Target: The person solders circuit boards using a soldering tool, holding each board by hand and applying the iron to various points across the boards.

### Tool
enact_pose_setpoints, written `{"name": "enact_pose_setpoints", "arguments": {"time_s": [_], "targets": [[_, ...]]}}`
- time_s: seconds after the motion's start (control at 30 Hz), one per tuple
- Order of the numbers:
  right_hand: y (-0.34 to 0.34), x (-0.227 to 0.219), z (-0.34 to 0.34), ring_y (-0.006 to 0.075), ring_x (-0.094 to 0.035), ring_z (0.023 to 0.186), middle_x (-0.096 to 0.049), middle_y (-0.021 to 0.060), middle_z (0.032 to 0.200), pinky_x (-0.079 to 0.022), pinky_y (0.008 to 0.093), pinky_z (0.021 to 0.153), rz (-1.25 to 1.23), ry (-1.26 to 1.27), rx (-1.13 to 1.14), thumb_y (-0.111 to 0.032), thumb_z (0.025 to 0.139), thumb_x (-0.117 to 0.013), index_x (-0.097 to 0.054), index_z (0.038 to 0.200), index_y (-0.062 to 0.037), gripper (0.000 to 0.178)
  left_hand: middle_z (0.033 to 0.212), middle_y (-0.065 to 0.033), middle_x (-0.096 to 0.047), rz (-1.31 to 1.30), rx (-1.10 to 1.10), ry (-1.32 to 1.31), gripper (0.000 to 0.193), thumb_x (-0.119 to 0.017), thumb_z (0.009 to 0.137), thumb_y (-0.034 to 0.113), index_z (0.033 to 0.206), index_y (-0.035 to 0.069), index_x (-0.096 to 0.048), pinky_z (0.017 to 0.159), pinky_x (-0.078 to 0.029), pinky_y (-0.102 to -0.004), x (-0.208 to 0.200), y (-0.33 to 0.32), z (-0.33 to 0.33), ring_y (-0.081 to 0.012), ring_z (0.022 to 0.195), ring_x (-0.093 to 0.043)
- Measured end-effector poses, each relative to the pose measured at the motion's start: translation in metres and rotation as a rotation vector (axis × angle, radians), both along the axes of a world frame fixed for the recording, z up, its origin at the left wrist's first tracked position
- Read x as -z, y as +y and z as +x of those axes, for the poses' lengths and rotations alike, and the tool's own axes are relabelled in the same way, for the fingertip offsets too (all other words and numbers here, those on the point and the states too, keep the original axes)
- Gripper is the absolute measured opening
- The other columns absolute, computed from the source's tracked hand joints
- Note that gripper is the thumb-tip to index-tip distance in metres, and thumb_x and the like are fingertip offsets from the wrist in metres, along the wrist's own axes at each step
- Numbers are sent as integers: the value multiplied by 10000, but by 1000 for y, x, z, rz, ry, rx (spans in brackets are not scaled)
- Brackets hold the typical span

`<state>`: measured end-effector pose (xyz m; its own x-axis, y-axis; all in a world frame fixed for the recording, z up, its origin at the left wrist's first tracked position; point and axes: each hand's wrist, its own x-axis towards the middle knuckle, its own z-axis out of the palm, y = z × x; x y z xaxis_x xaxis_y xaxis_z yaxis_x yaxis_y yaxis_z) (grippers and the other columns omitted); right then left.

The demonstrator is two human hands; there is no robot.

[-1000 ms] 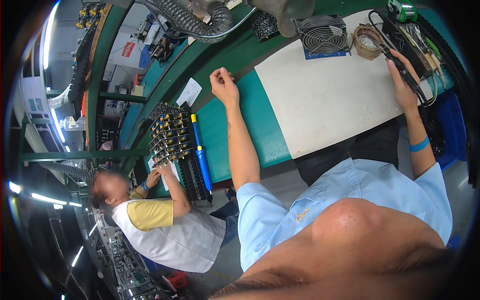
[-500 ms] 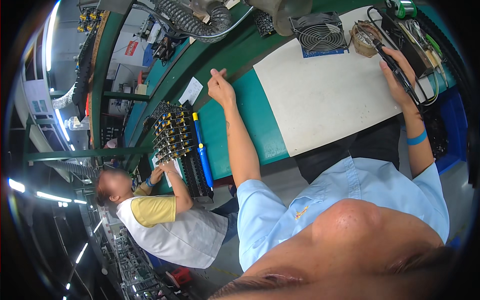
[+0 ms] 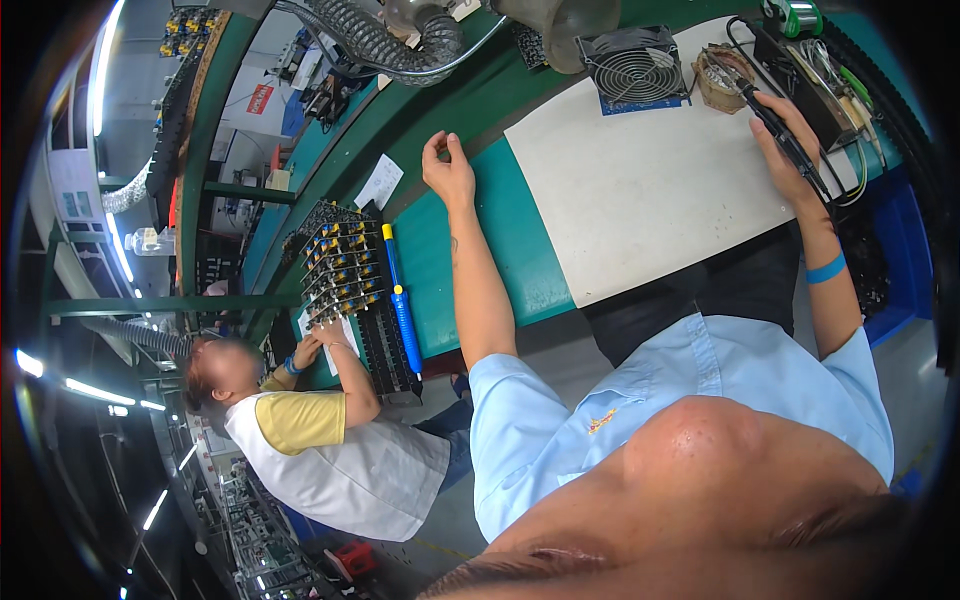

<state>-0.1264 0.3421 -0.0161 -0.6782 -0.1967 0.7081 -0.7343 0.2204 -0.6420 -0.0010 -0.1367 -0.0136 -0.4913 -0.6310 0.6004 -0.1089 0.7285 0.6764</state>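
Observation:
My right hand (image 3: pixel 788 145) is closed around a black soldering iron (image 3: pixel 775 125). The iron's tip reaches into a round brownish pot (image 3: pixel 715 92) with a ragged rim, at the far right of a pale mat (image 3: pixel 640 190). Over the green bench left of the mat, my left hand (image 3: pixel 450 172) is raised with nothing visible in it; its fingers are bent, thumb and fingertips apart. Nearest to it are a white paper slip (image 3: pixel 380 182) and a blue solder sucker (image 3: pixel 404 320) with a yellow end, lying beside a black rack (image 3: pixel 385 345).
A black fan (image 3: pixel 636 70) stands at the mat's far edge. Behind the pot are a black box (image 3: pixel 800 85) and a green solder spool (image 3: pixel 798 16). Several circuit boards (image 3: pixel 340 255) stand at the left, where a co-worker's hands (image 3: pixel 322 340) work. A blue bin (image 3: pixel 905 260) sits right.
My left hand's thumb and fingertips have come apart from a pinch. My right hand and the soldering iron have shifted slightly left, the tip staying at the pot.

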Motion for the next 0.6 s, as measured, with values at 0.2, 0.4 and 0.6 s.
{"name": "enact_pose_setpoints", "arguments": {"time_s": [0.2, 0.4, 0.6], "targets": [[0, 1, 0, 198, -636, 890, -690, 95, 1079, -500, 279, 820, 5, 11, -1, -60, 889, -700, -673, 1185, -22, 299, 945, -93, -699, 3, 12, -41, 265, -655, 929, 213, 1087, 1, -671, 773, -524, -301, 1, -2, 1, -188, 856, -638], [-1, -1, 1, 207, -639, 901, -688, 104, 1085, -501, 283, 824, 14, 30, -12, -52, 886, -700, -669, 1184, -14, 302, 944, -111, -702, -18, 19, -25, 230, -658, 914, 159, 1067, -13, -670, 699, -524, -296, 2, -3, 1, -196, 800, -642], [0, 1, 2, 215, -643, 916, -686, 109, 1094, -504, 287, 836, 15, 6, -27, -45, 880, -704, -666, 1181, -9, 306, 937, -110, -702, -38, 30, -38, 225, -661, 910, 147, 1071, -10, -670, 690, -524, -294, 2, -3, 2, -192, 794, -641]]}}
